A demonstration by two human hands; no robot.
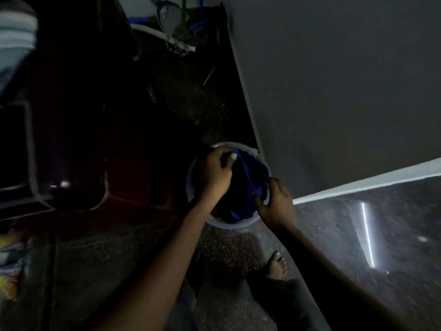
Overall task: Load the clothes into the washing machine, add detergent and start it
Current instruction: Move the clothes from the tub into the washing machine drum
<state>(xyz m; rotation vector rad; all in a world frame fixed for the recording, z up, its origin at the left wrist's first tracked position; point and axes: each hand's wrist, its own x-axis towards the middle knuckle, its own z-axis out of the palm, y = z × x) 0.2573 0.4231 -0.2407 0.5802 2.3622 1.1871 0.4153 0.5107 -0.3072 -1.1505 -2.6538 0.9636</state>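
A pale plastic bucket [235,225] stands on the speckled floor, filled with dark blue cloth [248,185]. My left hand [216,174] grips the cloth at the bucket's upper left, thumb pressed on the fabric. At the bucket's right rim my right hand [276,204] pinches another fold of the same cloth. Both forearms reach in from the bottom of the view. The scene is dim. No washing machine can be made out for certain.
A grey wall [334,91] runs along the right, ending at a corner with a pale edge [358,185]. A dark red object with a metal frame [71,163] fills the left. Hoses and pipes [167,37] lie at the back. My bare foot [278,262] stands just below the bucket.
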